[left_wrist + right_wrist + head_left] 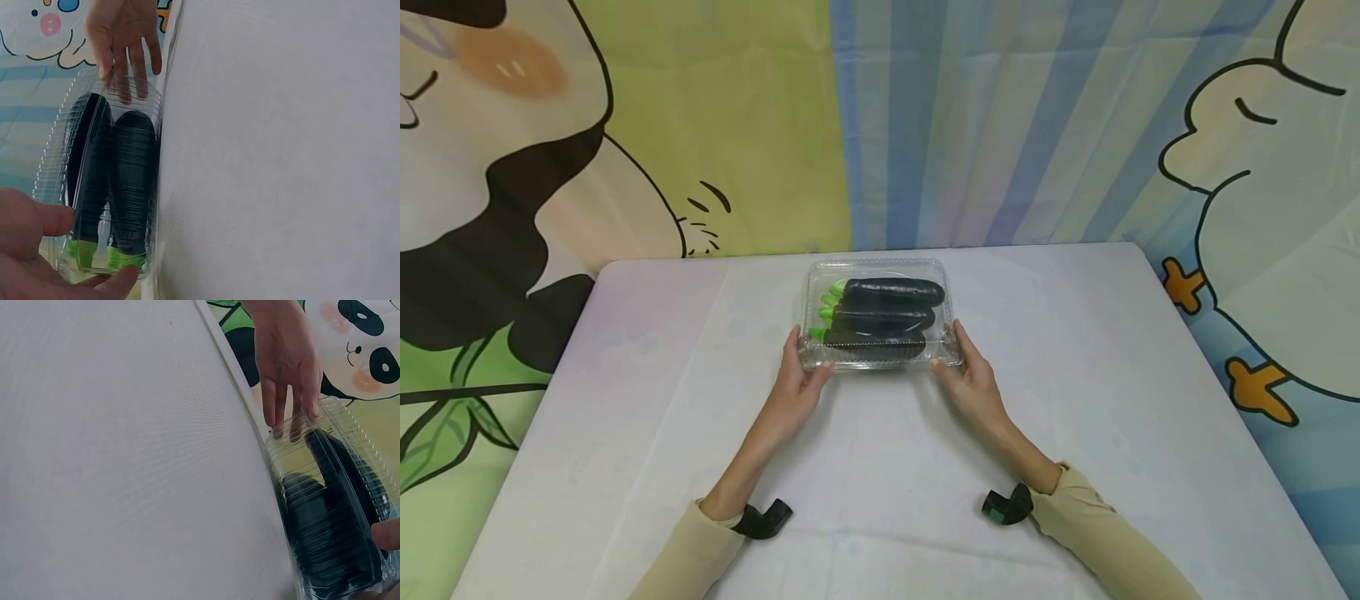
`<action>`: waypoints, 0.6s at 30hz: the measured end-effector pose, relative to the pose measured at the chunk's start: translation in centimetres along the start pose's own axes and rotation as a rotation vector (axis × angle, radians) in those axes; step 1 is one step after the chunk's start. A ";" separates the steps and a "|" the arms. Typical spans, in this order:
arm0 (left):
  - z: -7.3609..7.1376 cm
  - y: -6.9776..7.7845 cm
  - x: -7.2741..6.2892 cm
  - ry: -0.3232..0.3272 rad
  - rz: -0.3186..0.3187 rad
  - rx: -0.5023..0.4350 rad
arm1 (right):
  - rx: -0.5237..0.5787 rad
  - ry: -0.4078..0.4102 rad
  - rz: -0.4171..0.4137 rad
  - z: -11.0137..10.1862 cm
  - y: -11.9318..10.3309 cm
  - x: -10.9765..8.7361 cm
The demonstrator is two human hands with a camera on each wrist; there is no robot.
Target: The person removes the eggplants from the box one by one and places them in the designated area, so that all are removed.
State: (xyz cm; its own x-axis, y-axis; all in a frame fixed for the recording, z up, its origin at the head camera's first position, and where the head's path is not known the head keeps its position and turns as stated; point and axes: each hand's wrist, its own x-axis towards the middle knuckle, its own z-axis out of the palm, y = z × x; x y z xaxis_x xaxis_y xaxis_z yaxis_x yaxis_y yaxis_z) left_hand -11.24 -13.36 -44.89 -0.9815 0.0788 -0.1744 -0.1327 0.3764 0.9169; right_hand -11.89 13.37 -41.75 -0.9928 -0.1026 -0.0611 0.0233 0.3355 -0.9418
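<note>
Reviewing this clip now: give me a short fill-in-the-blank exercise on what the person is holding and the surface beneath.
1. The clear container has ____ eggplants inside.
2. The green stems lie nearer to the person's ____.
3. The end away from the stems is held by the person's ____.
4. The cloth covering the table is ____ in colour.

Missing words: three; left hand; right hand; white.
</note>
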 end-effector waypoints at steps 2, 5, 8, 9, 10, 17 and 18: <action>-0.1 -0.1 0.0 0.006 -0.011 0.001 | 0.000 0.000 -0.005 0.0 0.1 0.0; -0.2 -0.3 0.1 0.009 -0.026 0.001 | 0.002 0.000 -0.007 0.1 0.1 0.0; -0.2 -0.4 0.1 0.006 -0.020 -0.003 | 0.003 -0.001 -0.005 0.0 0.2 0.1; -0.3 -0.4 0.1 0.003 -0.017 -0.002 | 0.002 -0.001 -0.006 0.0 0.3 0.2; -0.2 -0.3 0.1 0.001 -0.014 0.000 | 0.002 -0.001 -0.004 0.0 0.4 0.2; -0.3 0.0 -0.2 -0.004 -0.016 0.038 | 0.020 0.027 -0.061 0.4 3.3 1.1; -0.3 0.1 -0.2 -0.003 -0.013 0.046 | 0.017 0.031 -0.074 0.4 3.5 1.2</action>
State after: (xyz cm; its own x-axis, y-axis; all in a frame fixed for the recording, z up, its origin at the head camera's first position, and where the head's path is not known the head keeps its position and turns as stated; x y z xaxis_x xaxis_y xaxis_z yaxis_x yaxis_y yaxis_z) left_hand -11.10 -13.58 -44.69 -0.9793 0.0759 -0.1876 -0.1394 0.4192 0.8971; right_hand -12.97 14.02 -45.26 -0.9951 -0.0969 0.0185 -0.0481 0.3122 -0.9488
